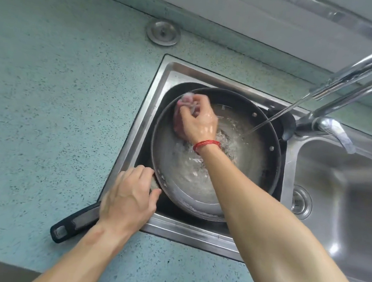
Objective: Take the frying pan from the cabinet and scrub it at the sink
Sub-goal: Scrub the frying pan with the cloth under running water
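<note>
Grey metal and wet inside, your frying pan (246, 171) sits in the left basin of the sink (146, 122), with its dark handle (73, 223) running out over the basin's near-left corner onto the tabletop (57, 103). Your left hand (127, 199) is wrapped round that handle just where it meets the rim, so the pan's long axis runs from your left wrist up and to the right. Your right hand (200, 121) reaches across the pan, closed on a pink scrubbing cloth (179, 123) that it presses against the far-left inner wall. A thin stream of water (275, 118) from the tap (362, 68) lands in the pan to the right of that hand. Scrubbing looks well under way. The near and right parts of the bowl lie under your right forearm, so drawing the cloth back that way, with the left hand bracing the handle, seems the natural next stroke.
</note>
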`<action>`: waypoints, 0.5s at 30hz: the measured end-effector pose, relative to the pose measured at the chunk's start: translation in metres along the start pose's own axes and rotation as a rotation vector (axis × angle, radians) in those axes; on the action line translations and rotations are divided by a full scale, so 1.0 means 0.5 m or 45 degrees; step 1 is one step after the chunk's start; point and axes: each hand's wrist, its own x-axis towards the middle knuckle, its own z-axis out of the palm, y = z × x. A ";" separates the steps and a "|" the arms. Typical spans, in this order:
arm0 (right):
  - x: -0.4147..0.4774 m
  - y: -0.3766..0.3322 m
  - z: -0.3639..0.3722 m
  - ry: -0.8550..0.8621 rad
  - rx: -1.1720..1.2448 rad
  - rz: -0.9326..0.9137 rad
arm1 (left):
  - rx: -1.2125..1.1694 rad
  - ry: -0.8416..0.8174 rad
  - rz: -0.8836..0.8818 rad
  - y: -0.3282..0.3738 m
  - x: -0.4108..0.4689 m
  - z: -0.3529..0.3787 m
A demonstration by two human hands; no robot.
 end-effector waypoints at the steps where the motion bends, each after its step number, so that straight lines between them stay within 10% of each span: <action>1: -0.027 -0.009 0.005 -0.134 -0.020 -0.006 | 0.004 -0.001 0.005 -0.001 0.000 0.000; 15: -0.192 0.043 -0.132 -1.121 -0.520 -0.327 | 0.011 0.002 -0.023 0.010 -0.001 -0.011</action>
